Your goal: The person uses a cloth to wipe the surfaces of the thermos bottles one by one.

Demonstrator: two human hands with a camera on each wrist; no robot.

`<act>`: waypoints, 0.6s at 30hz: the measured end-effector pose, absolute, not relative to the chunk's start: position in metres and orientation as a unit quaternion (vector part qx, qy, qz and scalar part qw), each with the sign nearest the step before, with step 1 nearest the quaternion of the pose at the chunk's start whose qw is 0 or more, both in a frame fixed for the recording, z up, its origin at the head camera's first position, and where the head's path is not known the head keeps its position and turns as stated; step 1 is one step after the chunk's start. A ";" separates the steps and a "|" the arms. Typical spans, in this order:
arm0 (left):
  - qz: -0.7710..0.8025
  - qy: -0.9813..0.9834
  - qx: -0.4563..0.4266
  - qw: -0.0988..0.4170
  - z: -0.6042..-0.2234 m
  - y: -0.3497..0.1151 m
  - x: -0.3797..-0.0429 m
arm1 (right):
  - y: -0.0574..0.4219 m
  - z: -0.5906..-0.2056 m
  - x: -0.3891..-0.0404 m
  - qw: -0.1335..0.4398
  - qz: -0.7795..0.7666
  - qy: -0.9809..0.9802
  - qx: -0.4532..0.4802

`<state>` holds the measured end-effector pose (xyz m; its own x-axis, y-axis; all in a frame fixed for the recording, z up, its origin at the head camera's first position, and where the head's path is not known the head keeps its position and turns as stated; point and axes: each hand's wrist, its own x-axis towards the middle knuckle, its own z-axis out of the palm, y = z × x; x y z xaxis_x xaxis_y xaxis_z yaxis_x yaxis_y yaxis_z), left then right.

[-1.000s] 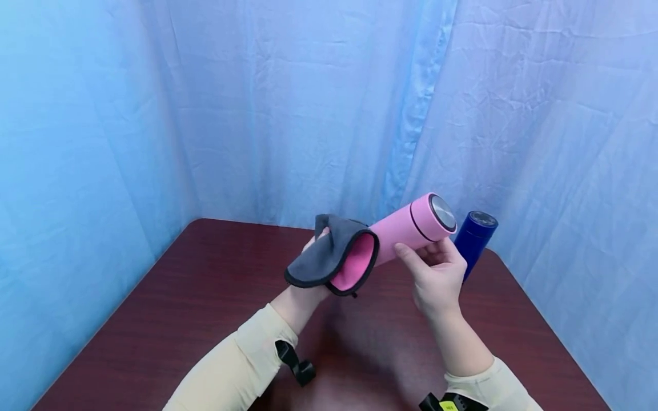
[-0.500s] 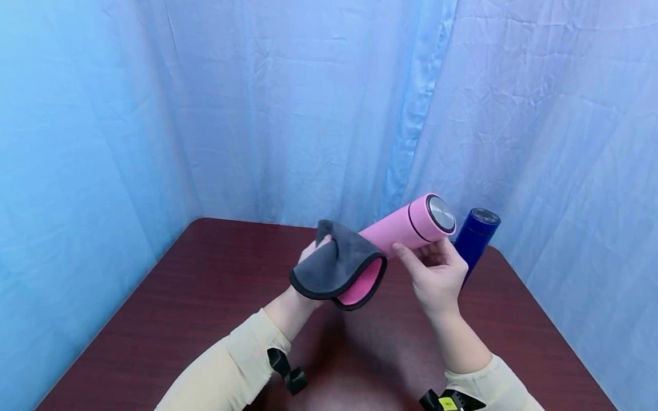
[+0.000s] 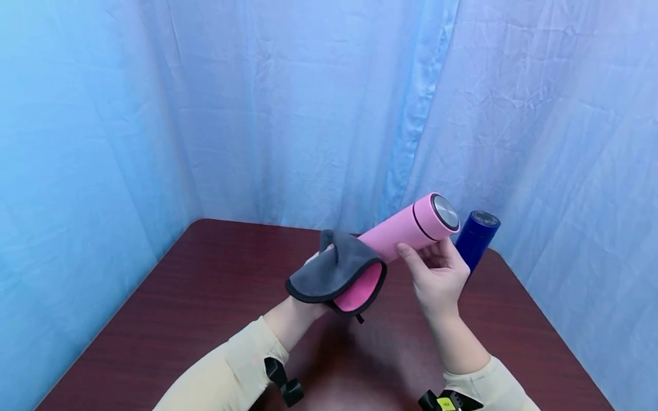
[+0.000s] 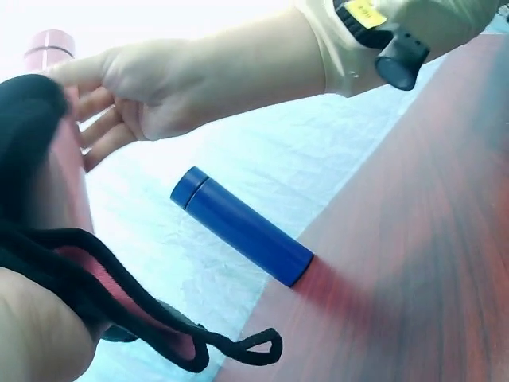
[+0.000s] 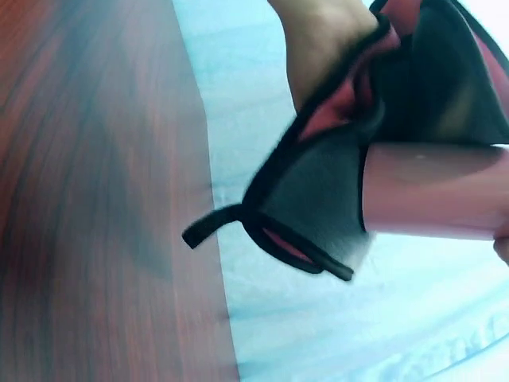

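Note:
A pink thermos flask (image 3: 401, 234) with a steel-topped lid is held tilted above the table, lid end up and to the right. My right hand (image 3: 437, 279) grips it just below the lid, thumb on the near side. Round its lower part is wrapped a grey cloth (image 3: 334, 268) with a pink underside and black edging. Through this cloth my left hand (image 3: 307, 310) holds the flask; the cloth hides most of the fingers. A small black loop (image 4: 258, 348) hangs from the cloth's edge in the left wrist view.
A dark blue thermos flask (image 3: 475, 240) stands upright on the reddish-brown table (image 3: 205, 285), just beyond my right hand. Light blue curtains (image 3: 308, 114) close off the back and both sides.
The cloth and my left hand have shifted down and slightly towards me, then a little left, baring more of the pink flask. My right hand keeps its grip and has barely moved.

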<state>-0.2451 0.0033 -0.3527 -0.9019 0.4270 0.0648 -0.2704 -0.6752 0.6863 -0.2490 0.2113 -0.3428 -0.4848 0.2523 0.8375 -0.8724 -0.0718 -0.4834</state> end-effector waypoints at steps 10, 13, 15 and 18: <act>0.768 0.636 0.064 0.039 -0.363 -0.032 -0.278 | 0.229 -0.318 -0.246 0.449 0.651 -0.549 0.270; 0.719 0.688 0.098 -0.011 -0.357 -0.039 -0.286 | 0.234 -0.311 -0.247 0.454 0.643 -0.558 0.263; 0.692 0.712 0.112 -0.038 -0.353 -0.043 -0.291 | 0.238 -0.307 -0.250 0.451 0.639 -0.569 0.256; 0.660 0.738 0.122 -0.073 -0.349 -0.047 -0.299 | 0.246 -0.302 -0.256 0.443 0.621 -0.603 0.233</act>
<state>-0.2993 -0.0465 -0.3492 -0.9596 0.0840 0.2685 0.2762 0.0989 0.9560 -0.2562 0.2456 -0.3021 -0.4991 0.2695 0.8236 -0.8310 0.1208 -0.5430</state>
